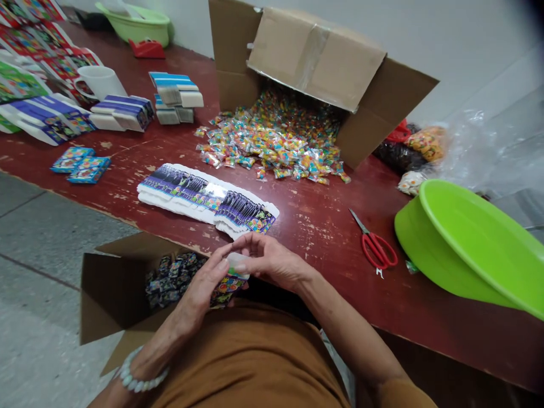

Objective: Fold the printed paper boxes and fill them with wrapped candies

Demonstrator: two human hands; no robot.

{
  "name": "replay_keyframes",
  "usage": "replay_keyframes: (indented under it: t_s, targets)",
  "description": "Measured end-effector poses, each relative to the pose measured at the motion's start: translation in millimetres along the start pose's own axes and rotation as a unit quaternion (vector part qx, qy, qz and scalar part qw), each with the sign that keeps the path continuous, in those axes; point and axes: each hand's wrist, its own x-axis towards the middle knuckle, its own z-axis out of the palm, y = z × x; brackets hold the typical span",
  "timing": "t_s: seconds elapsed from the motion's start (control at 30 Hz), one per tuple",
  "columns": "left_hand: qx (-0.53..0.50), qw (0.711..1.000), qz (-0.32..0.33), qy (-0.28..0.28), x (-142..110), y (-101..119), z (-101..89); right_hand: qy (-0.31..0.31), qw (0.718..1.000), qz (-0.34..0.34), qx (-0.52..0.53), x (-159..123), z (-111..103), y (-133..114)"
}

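Nearest the camera is one brown shirt point(255, 362), worn by the person. Largest is one dark red table point(314, 241), its paint chipped, running across the scene from left to right. On its far side one big cardboard carton point(317, 62) gapes open, spilling a heap of wrapped sweets point(272, 141), too many to count. Two green basins appear: the larger basin point(467, 249) at the right edge, the other basin point(144, 28) at the far left. A second, lower carton point(102, 294) stands open at the near left, full of small dark packs point(172, 277) beyond counting. One overlapping row of flat purple boxes point(182, 190) lies on the table, just beyond the hands.

Two hands meet near the table's edge: the left hand point(202, 289) is clamped around a small box, and the right hand point(272, 263) pinches its top. One white mug point(102, 84) sits at the far left; one pair of red-handled scissors point(378, 249) lies at right. The held box point(225, 292), single and tilted between the hands, is dark with bright multicoloured print and a raised white flap. Smaller still are two blue packs point(89, 170) at left.
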Motion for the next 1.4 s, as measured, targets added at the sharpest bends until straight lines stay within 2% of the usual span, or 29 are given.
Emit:
replay_keyframes:
  t_s: [0.13,0.27,0.4,0.47,0.63,0.77,0.83,0.9,1.0,1.07,1.13,1.23,1.33,1.4]
  targets:
    - [0.003,1.000,0.008,-0.005,4,-2,-2.2,0.015,1.000,-0.017,-0.012,-6,0,0]
    - [0.047,0.997,0.063,0.004,8,-8,-3.9,0.030,0.999,-0.009,-0.040,-4,7,4]
    - [-0.018,0.999,0.018,-0.024,6,-6,-3.4,-0.017,0.999,0.032,0.031,-4,0,3]
    - [-0.059,0.998,0.003,-0.024,3,-4,-2.2,-0.021,0.997,0.044,0.066,-5,-3,3]
    - [-0.101,0.994,0.018,-0.021,-1,-2,2.3,0.002,0.999,0.000,0.036,-8,2,9]
    - [-0.094,0.995,0.033,-0.029,1,-3,-0.4,0.021,0.999,-0.024,0.039,-3,10,18]
    - [-0.099,0.994,0.019,-0.051,1,-3,-4.1,0.041,0.997,-0.060,0.037,-3,11,21]
    - [-0.127,0.989,-0.016,-0.077,0,-3,-7.0,0.045,0.991,-0.127,0.000,-5,10,21]
    - [-0.182,0.977,-0.057,-0.090,0,-1,-6.4,0.018,0.959,-0.236,-0.155,-11,8,13]
    - [-0.201,0.974,-0.064,-0.082,0,0,-2.8,0.010,0.931,-0.267,-0.246,-15,7,8]
    - [-0.204,0.975,-0.060,-0.067,1,1,1.2,0.022,0.932,-0.249,-0.261,-16,8,7]
    - [-0.193,0.979,-0.048,-0.052,2,0,3.9,0.045,0.972,-0.158,-0.170,-12,10,10]
    - [-0.179,0.979,-0.054,-0.074,4,-2,2.0,0.058,0.993,-0.080,-0.063,-5,12,11]
    - [-0.177,0.978,-0.060,-0.092,4,-5,-0.3,0.053,0.996,-0.063,-0.020,-3,13,10]
